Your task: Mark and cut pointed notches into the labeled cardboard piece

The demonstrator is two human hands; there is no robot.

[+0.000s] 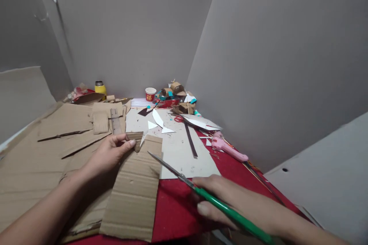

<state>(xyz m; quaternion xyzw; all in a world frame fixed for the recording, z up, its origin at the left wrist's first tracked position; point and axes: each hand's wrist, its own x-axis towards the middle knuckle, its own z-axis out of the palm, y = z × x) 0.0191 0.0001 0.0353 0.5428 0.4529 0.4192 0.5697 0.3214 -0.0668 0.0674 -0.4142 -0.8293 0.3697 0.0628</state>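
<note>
1. My left hand (110, 153) pinches a small cardboard piece (135, 138) between thumb and fingers, at the top edge of the big cardboard sheet (133, 195).
2. The small piece is brown, roughly rectangular, with one slanted edge and corrugated ribs visible.
3. The big sheet is a long rectangle of corrugated board, ribs running crosswise, with a few dents in its face. It lies flat, partly on the red table cover (178, 206), partly over other cardboard.
4. My right hand (227, 203) is clenched on the green-handled scissors (201, 191). The metal blades look nearly closed, tip pointing at the sheet's upper right edge, just beside it.
5. More flat brown cardboard (57, 130) is stacked on the left, with a wooden ruler (115, 121) lying on it.
6. A pale board (184, 153) sits mid-table with white paper offcuts (158, 120) and a dark strip (190, 139) on it.
7. A pink glue gun (227, 148) lies to the right, a paper cup (150, 94) and a yellow bottle (100, 88) at the back.
</note>
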